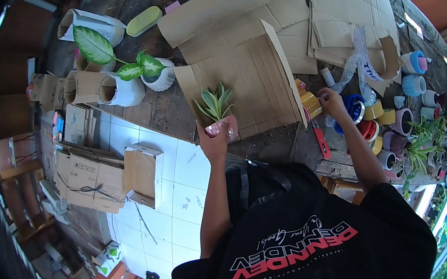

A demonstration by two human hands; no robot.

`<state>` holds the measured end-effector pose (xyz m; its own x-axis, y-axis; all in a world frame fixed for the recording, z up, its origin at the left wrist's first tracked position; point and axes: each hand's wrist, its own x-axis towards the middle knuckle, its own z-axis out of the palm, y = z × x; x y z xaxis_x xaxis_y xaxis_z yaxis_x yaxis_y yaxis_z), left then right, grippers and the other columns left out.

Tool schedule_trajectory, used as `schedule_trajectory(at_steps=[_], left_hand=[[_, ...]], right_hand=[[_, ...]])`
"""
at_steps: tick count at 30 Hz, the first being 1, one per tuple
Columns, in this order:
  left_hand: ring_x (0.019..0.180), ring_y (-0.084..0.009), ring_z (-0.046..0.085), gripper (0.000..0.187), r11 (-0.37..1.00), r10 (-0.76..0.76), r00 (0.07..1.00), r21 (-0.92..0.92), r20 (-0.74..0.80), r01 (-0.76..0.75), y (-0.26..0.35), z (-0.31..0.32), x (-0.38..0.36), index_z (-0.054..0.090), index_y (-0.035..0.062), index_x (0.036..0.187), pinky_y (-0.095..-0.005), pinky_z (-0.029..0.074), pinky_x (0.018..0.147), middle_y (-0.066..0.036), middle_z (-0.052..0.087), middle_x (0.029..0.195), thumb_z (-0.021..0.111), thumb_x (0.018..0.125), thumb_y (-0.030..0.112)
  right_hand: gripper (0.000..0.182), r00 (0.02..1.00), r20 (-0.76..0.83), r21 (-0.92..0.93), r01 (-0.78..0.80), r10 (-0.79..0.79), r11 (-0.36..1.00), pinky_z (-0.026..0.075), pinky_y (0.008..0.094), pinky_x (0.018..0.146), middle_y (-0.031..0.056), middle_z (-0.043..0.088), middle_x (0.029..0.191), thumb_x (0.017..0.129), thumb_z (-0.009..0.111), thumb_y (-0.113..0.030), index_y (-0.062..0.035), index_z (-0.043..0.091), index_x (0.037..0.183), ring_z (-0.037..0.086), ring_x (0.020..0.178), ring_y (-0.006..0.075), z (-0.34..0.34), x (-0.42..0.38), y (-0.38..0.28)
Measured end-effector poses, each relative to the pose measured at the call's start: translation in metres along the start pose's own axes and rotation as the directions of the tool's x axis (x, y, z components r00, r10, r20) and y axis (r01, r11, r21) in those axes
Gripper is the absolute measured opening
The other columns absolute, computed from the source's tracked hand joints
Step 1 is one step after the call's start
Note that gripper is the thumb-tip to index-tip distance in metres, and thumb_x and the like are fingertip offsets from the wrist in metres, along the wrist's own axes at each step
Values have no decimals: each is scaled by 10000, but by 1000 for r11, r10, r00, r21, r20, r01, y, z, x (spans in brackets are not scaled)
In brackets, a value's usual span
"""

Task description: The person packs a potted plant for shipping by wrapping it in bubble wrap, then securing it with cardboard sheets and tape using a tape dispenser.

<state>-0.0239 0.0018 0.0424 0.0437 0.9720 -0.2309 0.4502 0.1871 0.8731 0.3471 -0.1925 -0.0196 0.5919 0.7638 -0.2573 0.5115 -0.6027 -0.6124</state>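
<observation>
Table [160, 114], left hand [214, 140] gripping potted plant [217, 109], long axis and leaves pointing away, right hand [332, 105], grip unclear

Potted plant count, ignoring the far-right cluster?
2: a snake plant, its pink pot in the left hand, and a dieffenbachia in a white pot left of the cardboard sheet. More may be hidden.

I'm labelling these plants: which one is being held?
The spiky plant in the pink covering, gripped by the left hand; the broad-leaved one in the white pot is untouched.

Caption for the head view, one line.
Left hand holds a small plant beside cardboard, right hand at yellow tape.
</observation>
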Motion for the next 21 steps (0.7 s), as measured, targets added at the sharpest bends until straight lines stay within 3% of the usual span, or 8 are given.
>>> schedule_trajectory(at_steps=[3,6,9,12,15,18,21], left_hand=[[1195,-366,560,970,946,-52,995,314,-90,78,-5,2,0,396,-33,1469,-404,426,1049,-237,552,1298,856,720,377],[1233,-394,520,968,979,-14,995,200,-98,34,-10,1,-1,418,-71,1416,-429,403,1074,-248,517,1305,874,696,388],[1206,-398,530,935,994,-94,972,35,-215,104,-9,11,-10,435,-85,1343,-445,416,1046,-241,537,1253,892,682,395],[1179,-386,538,900,990,-92,960,77,-265,116,1,16,-20,430,-70,1289,-452,426,1011,-235,540,1215,902,681,397],[1151,-375,547,892,988,22,955,153,-297,25,-13,27,-23,411,-59,1295,-448,431,987,-231,543,1189,892,701,400],[1152,-366,544,864,994,26,961,105,-276,3,-16,28,-23,409,-54,1303,-433,425,998,-219,544,1165,874,728,393],[1096,-340,566,791,998,-19,980,56,-198,31,-25,25,-19,447,-29,1234,-427,443,952,-183,547,1118,877,716,387]], right_hand=[[219,939,333,131,-141,91,981,537,373,601,133,698,832,814,741,-115,-26,617,970,705,723,258,-25,14,-40],[277,938,257,-27,247,-232,969,529,373,684,151,691,899,783,761,-92,-55,611,1012,698,778,286,1,36,-7],[360,905,116,-210,424,-408,881,519,355,758,153,677,967,752,778,-79,-77,595,1062,680,884,315,17,28,-9],[327,897,-49,-13,439,-439,899,497,385,727,96,650,889,774,765,-110,-54,580,1039,641,833,316,31,20,-10],[287,985,111,298,96,-135,950,489,356,740,87,636,927,818,723,-88,-40,572,1058,639,871,226,37,18,-4],[322,979,-8,264,201,-206,943,502,313,795,75,643,1015,864,659,-55,-30,562,1169,637,932,155,35,28,27],[384,990,-139,708,103,-5,699,503,291,879,52,641,1117,909,621,-69,-22,532,1280,639,994,159,-6,12,-26]])
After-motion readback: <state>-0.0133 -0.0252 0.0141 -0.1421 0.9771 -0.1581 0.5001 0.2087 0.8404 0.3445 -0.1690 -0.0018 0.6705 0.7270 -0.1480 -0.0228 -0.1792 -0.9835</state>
